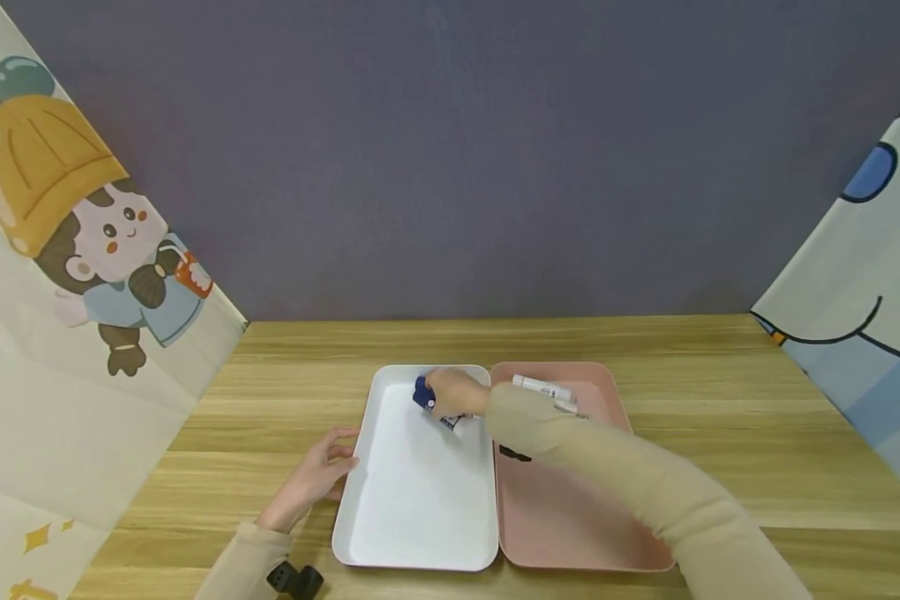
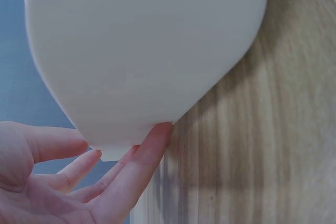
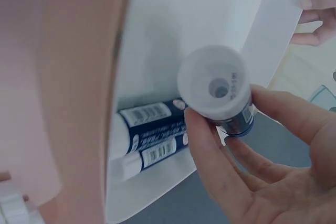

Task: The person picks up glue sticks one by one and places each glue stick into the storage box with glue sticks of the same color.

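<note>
The relation that seems to matter most is the angle between the held tube (image 3: 223,103) and the two lying tubes (image 3: 152,125) just beside it in the white tray (image 1: 420,500). The lying pair rest side by side, white ends towards the pink tray (image 1: 570,525); the held one points its hollow white end at the right wrist camera, its long axis well out of line with theirs. The right hand (image 1: 456,393) is far the nearer to all three. Its grip is closed only to the tube's width, thumb and fingers pinching the sides near the white end. The arm reaches across the pink tray, the hand over the white tray's far right part. The left hand (image 1: 322,468) has loosely spread fingers touching that tray's left wall, low over the bench (image 1: 292,375)
</note>
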`<act>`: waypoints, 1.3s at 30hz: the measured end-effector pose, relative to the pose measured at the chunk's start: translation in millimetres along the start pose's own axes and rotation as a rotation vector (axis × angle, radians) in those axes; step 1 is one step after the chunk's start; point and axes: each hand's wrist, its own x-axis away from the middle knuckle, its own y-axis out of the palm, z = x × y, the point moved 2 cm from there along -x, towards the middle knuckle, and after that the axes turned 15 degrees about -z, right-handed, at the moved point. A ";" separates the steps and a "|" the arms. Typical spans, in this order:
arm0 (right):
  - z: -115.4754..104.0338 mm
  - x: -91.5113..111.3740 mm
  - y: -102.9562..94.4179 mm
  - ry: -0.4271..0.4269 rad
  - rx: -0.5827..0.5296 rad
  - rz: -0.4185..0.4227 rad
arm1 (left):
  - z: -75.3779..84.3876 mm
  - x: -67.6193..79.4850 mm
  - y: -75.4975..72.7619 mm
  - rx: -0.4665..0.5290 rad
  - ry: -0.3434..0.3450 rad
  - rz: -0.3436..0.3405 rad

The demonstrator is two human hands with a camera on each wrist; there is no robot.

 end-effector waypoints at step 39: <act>-16.8 -25.0 24.4 0.126 0.062 -0.069 | -1.2 -1.7 -0.5 0.000 -0.001 0.006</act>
